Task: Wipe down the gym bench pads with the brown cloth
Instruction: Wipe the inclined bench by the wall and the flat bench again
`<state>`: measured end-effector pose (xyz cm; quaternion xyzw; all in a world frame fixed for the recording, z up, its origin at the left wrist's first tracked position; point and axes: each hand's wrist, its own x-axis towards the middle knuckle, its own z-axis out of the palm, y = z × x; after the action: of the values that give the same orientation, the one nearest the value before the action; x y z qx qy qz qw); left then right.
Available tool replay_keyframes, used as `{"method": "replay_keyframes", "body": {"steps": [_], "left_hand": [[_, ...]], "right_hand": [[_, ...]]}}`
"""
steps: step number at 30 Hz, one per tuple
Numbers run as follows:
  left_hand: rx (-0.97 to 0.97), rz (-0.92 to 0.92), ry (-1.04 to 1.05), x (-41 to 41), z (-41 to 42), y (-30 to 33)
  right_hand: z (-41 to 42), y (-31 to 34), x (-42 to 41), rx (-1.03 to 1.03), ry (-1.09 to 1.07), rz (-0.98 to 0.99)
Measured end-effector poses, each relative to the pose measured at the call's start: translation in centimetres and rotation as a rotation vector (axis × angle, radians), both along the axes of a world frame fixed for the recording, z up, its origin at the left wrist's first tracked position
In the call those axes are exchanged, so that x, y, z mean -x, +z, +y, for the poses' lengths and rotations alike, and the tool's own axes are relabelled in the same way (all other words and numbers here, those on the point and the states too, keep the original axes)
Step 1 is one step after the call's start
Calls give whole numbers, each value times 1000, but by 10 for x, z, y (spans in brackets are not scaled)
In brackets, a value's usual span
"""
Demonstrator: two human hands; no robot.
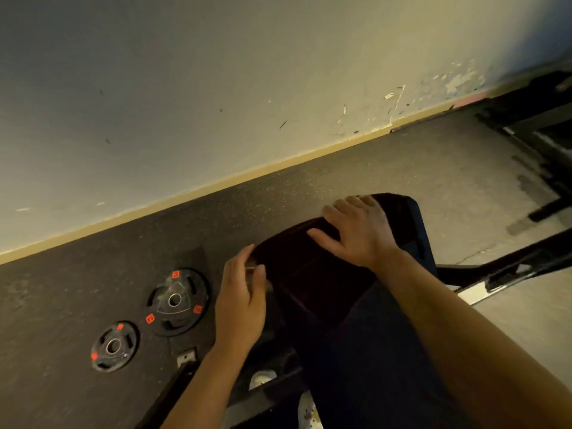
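Head view shows my right hand (359, 233) flat on the brown cloth (309, 264) spread over the bench pad (414, 218), left hand (241, 301) pinching its edge, wiping seemingly barely begun.

Matt dark cloth (309, 267), speckled rubbery floor (93, 289), scuffed painted wall (216, 88), possibly rubber-coated weight plates (176, 301)

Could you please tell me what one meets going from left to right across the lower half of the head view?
Smaller weight plate → larger weight plate → left hand → right hand, resting flat on the brown cloth.
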<state>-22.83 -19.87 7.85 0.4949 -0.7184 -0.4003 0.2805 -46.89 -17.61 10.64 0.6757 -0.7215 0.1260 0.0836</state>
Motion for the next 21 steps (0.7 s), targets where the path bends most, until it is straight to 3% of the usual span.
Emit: {"method": "replay_keyframes", "body": {"steps": [3, 5, 10, 17, 21], "left_hand": [[-209, 106, -133, 12, 7, -1], [-248, 198, -99, 19, 13, -4], [-297, 281, -21, 19, 10, -7], [-353, 337, -78, 12, -5, -12], [-379, 370, -136, 6, -9, -12]], "right_hand": [[16, 3, 56, -96, -157, -56], [24, -2, 67, -69, -228, -78], [21, -19, 9, 63, -315, -92], [-11, -9, -87, 35, -97, -55], [-14, -7, -77, -27, 46, 39]]}}
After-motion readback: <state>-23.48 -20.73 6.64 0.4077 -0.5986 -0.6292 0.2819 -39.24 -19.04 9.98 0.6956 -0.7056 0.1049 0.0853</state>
